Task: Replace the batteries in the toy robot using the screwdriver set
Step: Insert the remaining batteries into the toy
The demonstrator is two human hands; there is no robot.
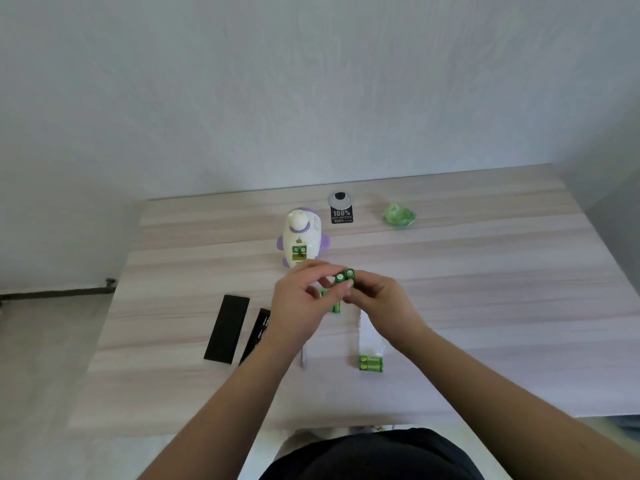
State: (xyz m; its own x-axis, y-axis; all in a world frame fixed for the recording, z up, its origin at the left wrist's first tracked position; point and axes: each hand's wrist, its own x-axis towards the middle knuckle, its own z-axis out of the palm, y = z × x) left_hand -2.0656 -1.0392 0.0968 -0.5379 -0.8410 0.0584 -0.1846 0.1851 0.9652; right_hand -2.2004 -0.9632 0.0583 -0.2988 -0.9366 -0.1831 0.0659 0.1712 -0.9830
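Note:
The white and purple toy robot (302,237) lies on its front on the table (485,271), its battery bay open with two green batteries (299,250) showing inside. Just in front of it, my right hand (375,301) grips two green batteries (345,275) by their bodies, ends facing up. My left hand (298,303) touches the same pair with its fingertips. More green batteries (335,306) lie partly hidden under my hands. Another pair (371,363) rests near the front edge. The black screwdriver set case (254,336) lies left, partly behind my left wrist.
A flat black lid (227,329) lies left of the case. A crumpled green wrapper (399,214) and a black "100%" card with a round grey disc (341,207) sit at the back. A thin white item (303,356) pokes out below my left wrist.

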